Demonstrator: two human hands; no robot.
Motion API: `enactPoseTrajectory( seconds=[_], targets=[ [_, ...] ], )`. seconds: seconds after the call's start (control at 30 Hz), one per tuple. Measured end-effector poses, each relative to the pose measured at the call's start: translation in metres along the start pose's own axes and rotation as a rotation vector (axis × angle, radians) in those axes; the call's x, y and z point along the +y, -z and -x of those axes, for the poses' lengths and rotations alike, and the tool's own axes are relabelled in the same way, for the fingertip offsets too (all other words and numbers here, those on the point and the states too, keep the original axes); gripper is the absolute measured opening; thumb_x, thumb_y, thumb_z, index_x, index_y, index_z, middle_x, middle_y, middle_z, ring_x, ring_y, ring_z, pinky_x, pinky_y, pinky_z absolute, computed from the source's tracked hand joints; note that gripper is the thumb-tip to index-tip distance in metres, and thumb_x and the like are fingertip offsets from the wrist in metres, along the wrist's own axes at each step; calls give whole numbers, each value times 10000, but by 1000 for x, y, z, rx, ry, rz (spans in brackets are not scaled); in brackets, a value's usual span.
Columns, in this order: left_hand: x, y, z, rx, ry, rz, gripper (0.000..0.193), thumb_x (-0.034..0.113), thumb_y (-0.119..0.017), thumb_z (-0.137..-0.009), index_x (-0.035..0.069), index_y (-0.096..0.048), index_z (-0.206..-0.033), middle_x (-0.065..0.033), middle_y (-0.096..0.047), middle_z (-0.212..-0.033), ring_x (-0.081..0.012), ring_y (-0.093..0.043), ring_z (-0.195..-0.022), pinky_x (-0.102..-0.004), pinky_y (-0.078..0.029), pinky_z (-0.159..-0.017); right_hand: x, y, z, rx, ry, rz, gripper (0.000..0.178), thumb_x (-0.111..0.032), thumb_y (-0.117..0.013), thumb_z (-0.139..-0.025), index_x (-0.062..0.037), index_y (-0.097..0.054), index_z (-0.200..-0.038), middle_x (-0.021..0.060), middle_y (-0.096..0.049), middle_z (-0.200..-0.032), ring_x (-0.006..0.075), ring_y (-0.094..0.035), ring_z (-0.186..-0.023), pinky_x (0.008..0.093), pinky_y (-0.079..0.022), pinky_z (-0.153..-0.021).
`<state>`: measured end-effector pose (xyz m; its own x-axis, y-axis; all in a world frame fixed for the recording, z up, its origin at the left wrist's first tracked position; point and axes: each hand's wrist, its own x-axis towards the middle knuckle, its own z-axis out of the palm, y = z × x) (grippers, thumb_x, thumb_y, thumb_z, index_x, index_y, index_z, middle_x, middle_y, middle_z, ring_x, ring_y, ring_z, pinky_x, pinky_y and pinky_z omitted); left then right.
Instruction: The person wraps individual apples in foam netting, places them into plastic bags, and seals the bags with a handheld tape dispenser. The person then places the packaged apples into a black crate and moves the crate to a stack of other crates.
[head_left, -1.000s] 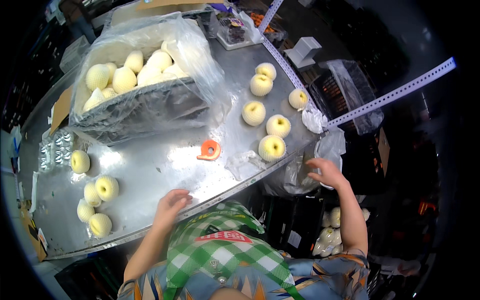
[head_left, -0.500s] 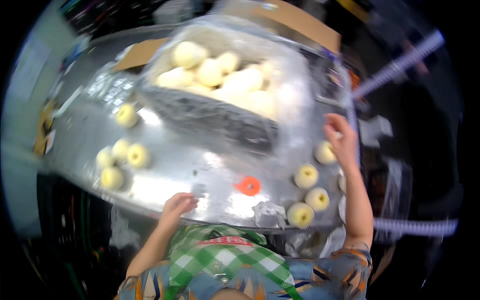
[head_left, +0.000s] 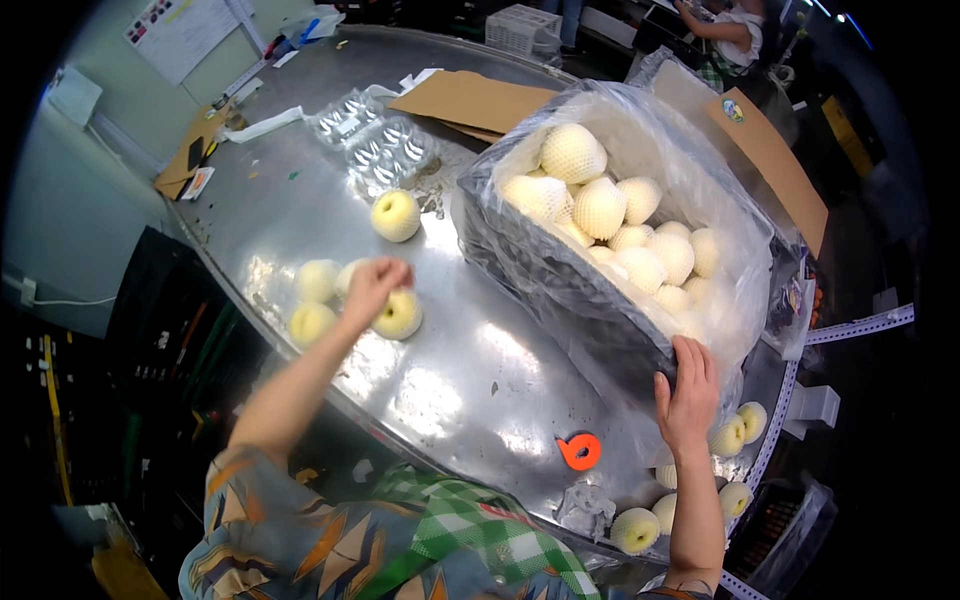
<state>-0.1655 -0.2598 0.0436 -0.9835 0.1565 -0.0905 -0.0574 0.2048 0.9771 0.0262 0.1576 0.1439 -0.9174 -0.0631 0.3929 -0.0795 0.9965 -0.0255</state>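
My left hand [head_left: 376, 283] reaches out over a small group of pale yellow fruits [head_left: 315, 300] on the left of the shiny metal table [head_left: 470, 370]. Its fingers curl down over one pale yellow fruit [head_left: 403, 318]. My right hand [head_left: 688, 392] lies flat, fingers apart, against the near corner of a dark box [head_left: 560, 290]. The box is lined with clear plastic and filled with fruits in white foam nets [head_left: 600, 205].
One fruit [head_left: 396, 215] sits alone by clear plastic trays [head_left: 375, 150] and flat cardboard [head_left: 470, 100]. An orange ring-shaped thing [head_left: 580, 450] lies near the front edge. More fruits [head_left: 738, 432] cluster at the table's right end. Another person [head_left: 725, 25] works far behind.
My left hand has left the table's front edge and stretched out onto the fruit group. My right hand has come back from the table's right end to the box's corner. The view has swung left.
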Motion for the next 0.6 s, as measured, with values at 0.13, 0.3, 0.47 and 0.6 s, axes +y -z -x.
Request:
enactPoseTrajectory(
  seconds=[0.13,0.3,0.47,0.6],
  targets=[
    [-32,39,-152,205,-273,-714,239,248,-619,-855,40,-694,-945,-103,-700,-812,-262,-672,-748,-359,-509,-697,-7,-15,-7,16,-17,52,622,-268,-694,-710,-11,-491,-1239,151,-553,-1178,357,-508,-1094,441,-418,-913],
    [-68,50,-242,357,-325,-1045,170,221,-726,-728,62,-709,-789,-157,-673,-821,-301,-656,-807,-406,-509,-727,-9,-21,-9,-11,-34,110,597,-300,-678,-728,-5,-497,-1214,169,-554,-1159,380,-511,-1067,452,-424,-896],
    [-71,92,-287,-112,-56,-1029,202,252,-766,-678,76,-712,-759,-131,-681,-800,-291,-658,-762,-398,-513,-713,-10,-22,-10,-9,-47,129,601,-289,-699,-698,-27,-512,-1205,140,-566,-1163,361,-524,-1064,449,-438,-889],
    [-44,109,-292,79,-187,-947,196,268,-662,-785,83,-712,-832,-136,-681,-787,-318,-651,-734,-417,-501,-679,-12,-21,-9,-9,-57,146,595,-274,-696,-694,-32,-511,-1205,139,-566,-1163,364,-528,-1057,445,-442,-883]
  ],
)
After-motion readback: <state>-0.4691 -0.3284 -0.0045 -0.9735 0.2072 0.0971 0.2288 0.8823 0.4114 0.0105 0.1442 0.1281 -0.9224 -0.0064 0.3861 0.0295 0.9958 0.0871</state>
